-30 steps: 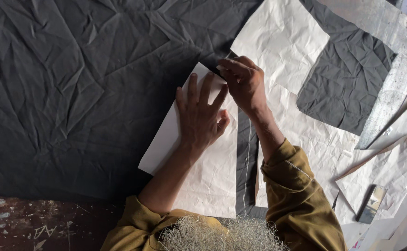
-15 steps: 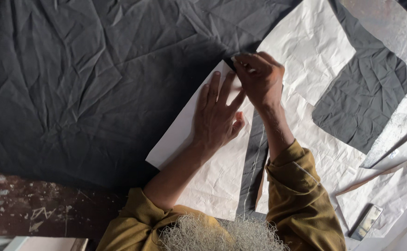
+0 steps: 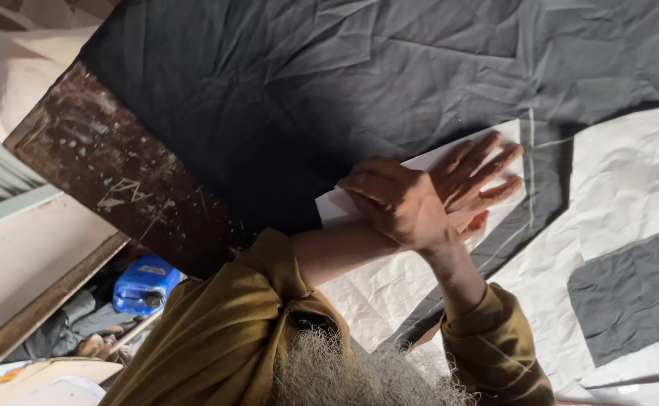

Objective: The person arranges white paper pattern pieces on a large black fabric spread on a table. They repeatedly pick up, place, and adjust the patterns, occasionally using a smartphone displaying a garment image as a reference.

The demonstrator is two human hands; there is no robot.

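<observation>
Step in hand: marking a dark grey crinkled woven cloth (image 3: 329,83) around a flat white paper pattern piece (image 3: 390,278); judged from the pale chalk lines (image 3: 530,173) already drawn on the cloth beside the paper's edge.
Left hand (image 3: 474,174): lies flat, fingers spread and apart, palm pressing the paper pattern piece down onto the cloth. It holds nothing.
Right hand (image 3: 396,201): crosses over the left wrist, fingers curled together at the paper's upper corner. Whether the grip is clamped on a marker cannot be told; the fingertips are hidden.
Position of the work: the cloth covers most of the worn brown wooden tabletop (image 3: 130,180); the paper lies near the tabletop's near edge, just in front of the person's olive-yellow sleeves (image 3: 224,331).
Next move, as a judgement: it calls for steady downward pressure on the paper while the line runs tight along its edge; any slip shifts the outline.
Condition of the cloth: heavily creased, matt, thin; it likely puckers under drag.
Adjacent items: larger creased white paper sheets (image 3: 630,188) lie at right, overlapped by a dark grey cloth panel (image 3: 630,293). A blue plastic container (image 3: 143,284) sits below the tabletop's left edge.
</observation>
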